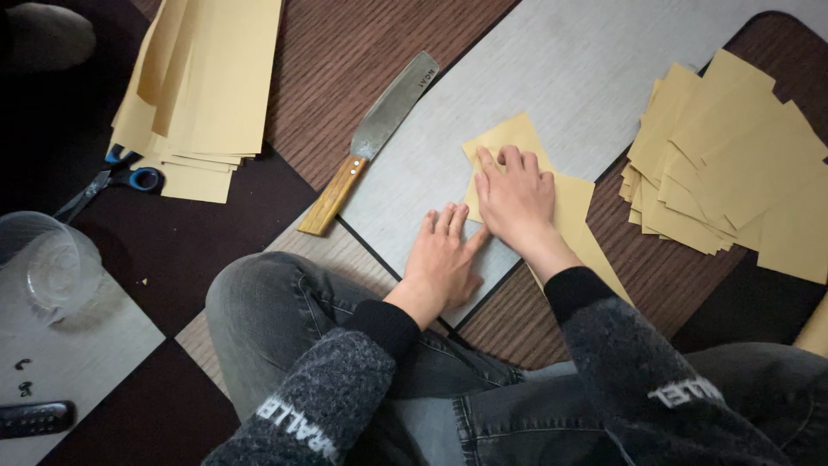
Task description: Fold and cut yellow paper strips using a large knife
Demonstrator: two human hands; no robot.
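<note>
A tan paper sheet is pressed flat under the right hand, its long axis running diagonally; the left hand is laid open-palmed just beside.

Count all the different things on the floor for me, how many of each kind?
Knife: 1
Scissors: 1
Clear plastic cup: 1
Remote control: 1
Grey cutting board: 1
Stacks of yellow paper: 2, left and right
Yellow sheet under the hands: 1
Total: 8
</note>
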